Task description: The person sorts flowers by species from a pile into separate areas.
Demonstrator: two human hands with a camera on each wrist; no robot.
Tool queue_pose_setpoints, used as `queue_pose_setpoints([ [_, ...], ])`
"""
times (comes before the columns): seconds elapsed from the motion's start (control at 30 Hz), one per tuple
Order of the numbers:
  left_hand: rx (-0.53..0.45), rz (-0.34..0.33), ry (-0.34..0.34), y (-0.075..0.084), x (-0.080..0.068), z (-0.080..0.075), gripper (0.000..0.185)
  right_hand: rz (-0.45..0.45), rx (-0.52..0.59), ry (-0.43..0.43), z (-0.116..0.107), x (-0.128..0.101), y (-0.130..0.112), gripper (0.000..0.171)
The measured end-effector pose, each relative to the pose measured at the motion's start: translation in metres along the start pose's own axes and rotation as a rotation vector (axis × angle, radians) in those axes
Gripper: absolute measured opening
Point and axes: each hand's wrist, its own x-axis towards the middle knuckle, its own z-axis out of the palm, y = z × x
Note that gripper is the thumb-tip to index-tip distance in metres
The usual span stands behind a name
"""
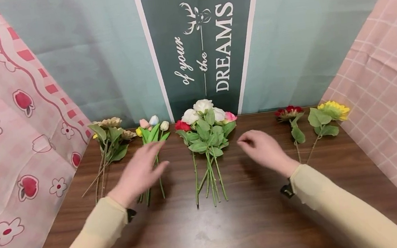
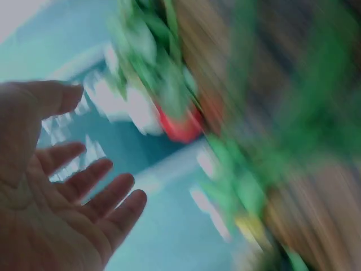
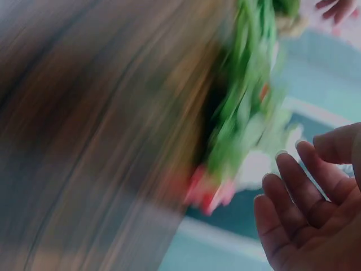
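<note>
In the head view a bunch of roses (image 1: 205, 135), white ones with a red and a pink at the sides, lies in the middle of the table with its stems toward me. My left hand (image 1: 139, 174) is over the tulips (image 1: 152, 131) left of the roses, partly covering their stems. Its fingers are spread and hold nothing, as the left wrist view also shows. My right hand (image 1: 262, 149) is just right of the roses. In the right wrist view its loosely bent fingers (image 3: 299, 186) hold nothing. Both wrist views are blurred.
Brownish flowers (image 1: 108, 135) lie at the left of the wooden table (image 1: 198, 244). On the right are a dark red flower (image 1: 289, 113) and a yellow sunflower (image 1: 333, 110). A teal cloth (image 1: 107, 48) with lettering hangs behind, and pink cloths (image 1: 384, 88) stand at both sides.
</note>
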Motion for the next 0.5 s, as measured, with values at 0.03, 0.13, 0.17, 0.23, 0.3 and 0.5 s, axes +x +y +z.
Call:
queue_pose_setpoints([
  [0.03,0.002,0.058,-0.014,0.014,0.005,0.007,0.069,0.037,-0.008,0.008,-0.006,-0.002,0.012,0.020],
  [0.13,0.018,0.219,-0.054,0.056,0.017,0.027,0.070,0.150,-0.031,0.010,-0.026,-0.009,0.046,0.023],
  [0.17,0.028,0.274,-0.067,0.069,0.021,0.033,0.070,0.184,-0.036,0.006,-0.031,-0.012,0.058,0.024],
  [0.23,0.050,0.382,-0.098,0.094,0.027,0.046,0.070,0.249,-0.040,-0.015,-0.043,-0.018,0.079,0.027],
  [0.3,0.084,0.484,-0.128,0.117,0.031,0.060,0.069,0.301,-0.046,-0.039,-0.053,-0.023,0.098,0.030],
  [0.5,0.203,0.671,-0.227,0.179,0.042,0.099,0.069,0.419,-0.073,-0.145,-0.078,-0.035,0.136,0.033],
])
